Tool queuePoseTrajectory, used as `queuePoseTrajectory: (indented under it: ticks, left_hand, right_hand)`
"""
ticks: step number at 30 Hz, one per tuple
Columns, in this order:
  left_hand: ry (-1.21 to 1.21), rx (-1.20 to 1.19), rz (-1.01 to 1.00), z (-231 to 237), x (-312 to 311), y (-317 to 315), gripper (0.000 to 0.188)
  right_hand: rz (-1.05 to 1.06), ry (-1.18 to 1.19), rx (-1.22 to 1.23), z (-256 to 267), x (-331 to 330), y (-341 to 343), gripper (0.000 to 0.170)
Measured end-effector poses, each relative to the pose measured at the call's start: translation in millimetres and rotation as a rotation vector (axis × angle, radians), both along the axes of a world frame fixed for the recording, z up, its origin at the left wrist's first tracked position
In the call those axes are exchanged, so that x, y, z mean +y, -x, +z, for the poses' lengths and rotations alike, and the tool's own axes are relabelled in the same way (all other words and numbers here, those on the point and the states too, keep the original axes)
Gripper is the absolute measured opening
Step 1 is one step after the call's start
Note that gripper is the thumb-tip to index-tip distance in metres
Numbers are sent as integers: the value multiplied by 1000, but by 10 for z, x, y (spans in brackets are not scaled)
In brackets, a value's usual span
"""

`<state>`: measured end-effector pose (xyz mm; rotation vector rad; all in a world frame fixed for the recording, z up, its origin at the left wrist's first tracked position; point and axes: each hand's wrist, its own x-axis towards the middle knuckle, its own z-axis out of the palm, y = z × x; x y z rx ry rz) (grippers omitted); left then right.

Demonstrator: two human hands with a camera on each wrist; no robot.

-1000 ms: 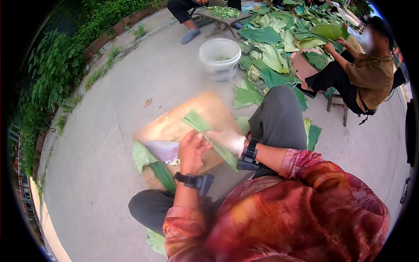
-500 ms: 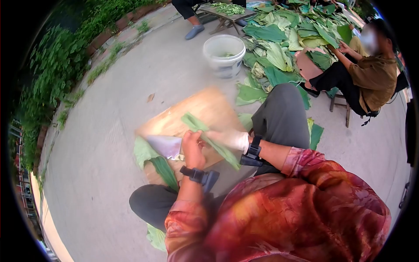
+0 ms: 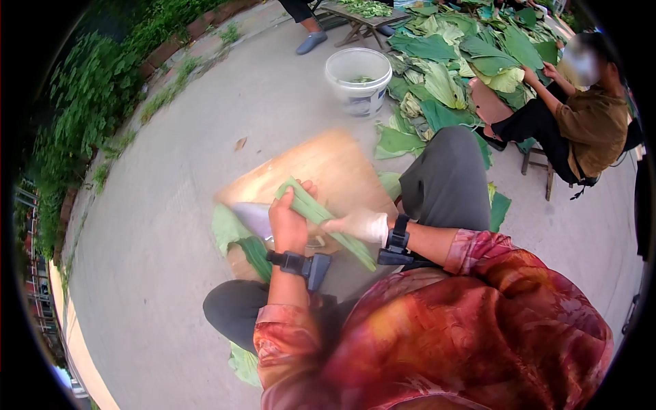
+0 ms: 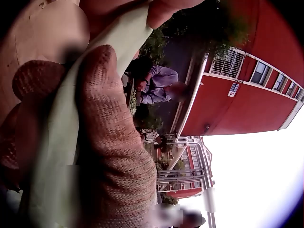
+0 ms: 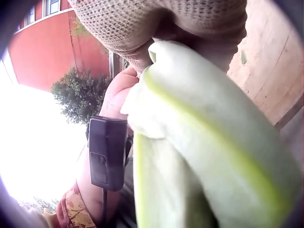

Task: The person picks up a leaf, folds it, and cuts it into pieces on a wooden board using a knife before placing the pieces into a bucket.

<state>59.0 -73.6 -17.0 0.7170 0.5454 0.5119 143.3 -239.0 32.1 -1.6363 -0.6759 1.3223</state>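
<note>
A long folded green leaf bundle (image 3: 316,210) slants above a wooden board (image 3: 328,160) in the head view. My bare left hand (image 3: 289,222) grips its upper end, fingers curled behind it. Lower down, my right hand (image 3: 361,225), in a pale glove, pinches the same bundle. The left wrist view has a knitted glove finger against the pale leaf (image 4: 61,128); in the right wrist view the folded leaf (image 5: 209,109) comes out from under the gloved hand (image 5: 161,23). Beside the left wrist, a shiny purplish flat thing (image 3: 253,217) lies partly hidden on the board.
Pale and dark green leaves (image 3: 228,229) lie at the board's left edge. A white bucket (image 3: 360,96) stands beyond the board. Leaves (image 3: 437,82) are heaped at the upper right, beside a seated person (image 3: 591,126). A low table (image 3: 355,18) holds cut greens.
My left hand has shifted up the bundle and now wraps its upper end. My right hand stays lower on the bundle. The seated person's hands and leaf have moved.
</note>
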Motion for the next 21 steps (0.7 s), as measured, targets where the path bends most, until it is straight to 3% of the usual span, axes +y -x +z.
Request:
queuePoseTrajectory:
  ticks: [5, 8, 11, 13, 15, 18, 21]
  left_hand:
    - [21, -24, 62, 75, -8, 0, 31]
    - [139, 61, -20, -36, -208, -10, 30]
    - [-156, 130, -56, -208, -430, -22, 30]
    - [-51, 120, -32, -218, -409, 1, 29]
    - [25, 117, -3, -174, -417, 2, 29]
    - [69, 129, 43, -80, -364, 4, 29]
    - [60, 121, 79, -96, -373, 15, 28]
  right_hand:
    - [-4, 105, 97, -334, 100, -66, 48]
    - [-59, 89, 106, -388, 101, -96, 50]
    - [-124, -33, 54, -326, 73, -90, 53]
    - [-135, -100, 82, -249, 41, -68, 56]
    - [-101, -119, 177, -220, 0, -92, 60]
    - [83, 73, -24, -684, 128, -196, 63]
    - [115, 219, -203, 85, 74, -39, 63]
